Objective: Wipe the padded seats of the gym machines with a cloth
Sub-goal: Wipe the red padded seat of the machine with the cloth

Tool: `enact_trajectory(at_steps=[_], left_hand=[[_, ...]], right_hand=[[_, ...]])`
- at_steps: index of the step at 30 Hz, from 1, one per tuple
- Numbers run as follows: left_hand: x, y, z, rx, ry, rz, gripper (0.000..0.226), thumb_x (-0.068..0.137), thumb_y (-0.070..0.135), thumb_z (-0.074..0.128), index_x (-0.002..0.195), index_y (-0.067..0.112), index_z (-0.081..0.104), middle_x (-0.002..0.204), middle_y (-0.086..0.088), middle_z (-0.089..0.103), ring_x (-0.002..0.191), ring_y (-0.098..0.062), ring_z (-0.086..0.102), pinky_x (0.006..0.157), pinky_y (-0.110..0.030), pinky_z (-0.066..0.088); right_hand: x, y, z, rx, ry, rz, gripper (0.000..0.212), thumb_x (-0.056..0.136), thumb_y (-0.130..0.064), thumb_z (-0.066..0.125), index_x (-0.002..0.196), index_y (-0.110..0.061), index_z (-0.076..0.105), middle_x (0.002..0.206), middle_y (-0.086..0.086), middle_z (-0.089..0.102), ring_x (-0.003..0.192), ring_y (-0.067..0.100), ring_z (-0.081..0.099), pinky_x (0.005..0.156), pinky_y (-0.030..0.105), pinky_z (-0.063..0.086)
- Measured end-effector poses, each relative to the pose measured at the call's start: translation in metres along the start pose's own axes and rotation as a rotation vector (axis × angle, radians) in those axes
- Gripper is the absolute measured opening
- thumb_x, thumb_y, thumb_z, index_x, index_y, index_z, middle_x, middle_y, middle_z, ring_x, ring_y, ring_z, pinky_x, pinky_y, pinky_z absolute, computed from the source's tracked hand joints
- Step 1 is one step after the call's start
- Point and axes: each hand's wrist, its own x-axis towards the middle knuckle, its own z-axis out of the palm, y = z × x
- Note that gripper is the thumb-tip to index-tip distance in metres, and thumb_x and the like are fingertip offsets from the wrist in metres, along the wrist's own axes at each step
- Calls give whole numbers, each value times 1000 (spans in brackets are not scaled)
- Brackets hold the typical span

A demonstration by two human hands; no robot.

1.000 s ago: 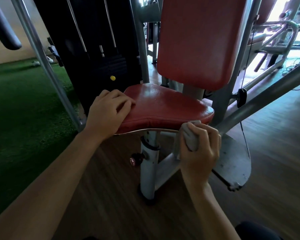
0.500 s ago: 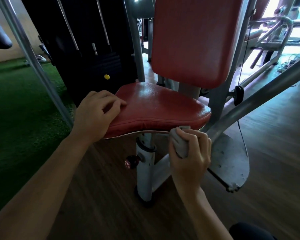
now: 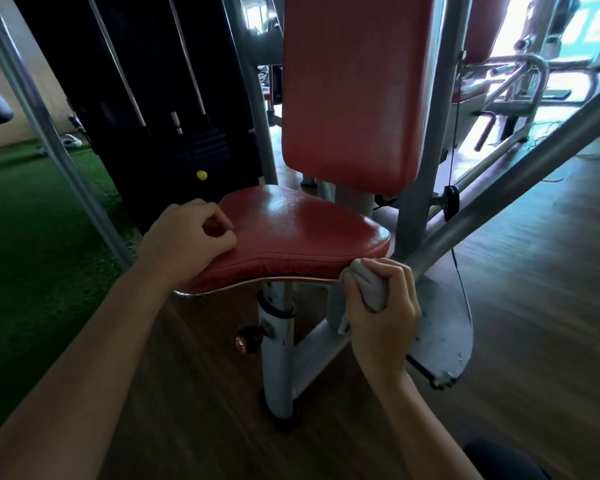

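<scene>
A red padded seat (image 3: 302, 230) sits on a white post, with a red backrest (image 3: 354, 91) upright behind it. My right hand (image 3: 381, 306) grips a bunched grey cloth (image 3: 369, 285) and presses it against the seat's front right edge, just below the rim. My left hand (image 3: 187, 240) rests on the seat's left front corner with its fingers curled over the padding's edge.
A black weight stack (image 3: 160, 98) with a yellow pin stands behind left. Grey frame bars (image 3: 49, 140) slant on both sides. A metal footplate (image 3: 444, 327) lies to the right of the post. Green turf is on the left, wood floor under me.
My right hand with the cloth has slid slightly left along the seat's front edge. My left hand's fingers have curled in more on the left corner.
</scene>
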Motion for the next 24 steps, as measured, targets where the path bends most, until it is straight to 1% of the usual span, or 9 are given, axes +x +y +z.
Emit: enact_trajectory(at_steps=[2, 6, 9, 12, 14, 16, 18, 21, 24], left_hand=[[-2, 3, 7, 32, 39, -30, 11, 87, 42, 66, 91, 31, 66, 98, 15, 56, 103, -23, 55, 83, -42, 46], [-13, 5, 16, 110, 156, 18, 11, 94, 41, 60, 94, 30, 62, 99, 10, 55, 98, -24, 55, 84, -45, 49], [-14, 8, 17, 121, 174, 57, 13, 94, 43, 61, 95, 31, 65, 101, 11, 59, 99, -21, 54, 85, -45, 48], [-18, 9, 15, 85, 199, 70, 26, 89, 55, 53, 94, 34, 67, 101, 12, 61, 96, -17, 55, 82, -42, 49], [-19, 11, 15, 74, 208, 67, 31, 86, 58, 50, 93, 34, 68, 101, 12, 63, 95, -18, 56, 80, -42, 50], [-18, 14, 15, 79, 207, 55, 32, 85, 59, 51, 93, 34, 68, 101, 11, 64, 96, -20, 57, 80, -43, 51], [-17, 16, 15, 90, 204, 41, 35, 83, 63, 51, 93, 34, 68, 102, 11, 64, 97, -20, 57, 82, -45, 51], [-17, 16, 16, 104, 195, 25, 38, 83, 66, 50, 95, 34, 67, 103, 11, 63, 98, -19, 57, 83, -44, 51], [-19, 17, 18, 124, 201, 20, 33, 88, 62, 56, 98, 33, 68, 106, 9, 64, 98, -21, 57, 82, -43, 49]], right_hand=[[10, 4, -6, 41, 20, 93, 19, 86, -17, 79, 100, -11, 67, 97, -1, 67, 92, 11, 65, 81, 23, 51], [33, 18, -12, 74, 97, 280, 17, 90, -20, 76, 104, -15, 69, 93, -6, 71, 85, -5, 64, 72, 8, 45], [18, 13, -9, 34, 58, 178, 16, 89, -19, 76, 100, -9, 70, 90, -1, 68, 81, 1, 62, 71, 10, 44], [14, 14, -16, 11, -47, 59, 14, 86, -11, 78, 97, -5, 71, 91, 2, 66, 84, 3, 61, 73, 9, 43], [35, 22, -22, 6, -66, 77, 13, 88, -12, 76, 97, -6, 68, 89, -1, 67, 81, 1, 62, 71, 6, 42], [44, 23, -22, 33, -30, 186, 13, 91, -15, 74, 98, -13, 63, 85, -8, 67, 78, -4, 63, 66, 5, 42], [32, 15, -18, 34, -7, 191, 12, 92, -18, 73, 96, -16, 62, 85, -9, 67, 78, 2, 64, 66, 10, 46], [13, 9, -18, -4, -114, 25, 12, 88, -16, 77, 94, -14, 67, 89, -6, 65, 83, 17, 63, 72, 26, 49], [33, 20, -24, -23, -144, -26, 9, 87, -12, 78, 91, -10, 70, 87, -4, 66, 82, 13, 63, 74, 23, 48]])
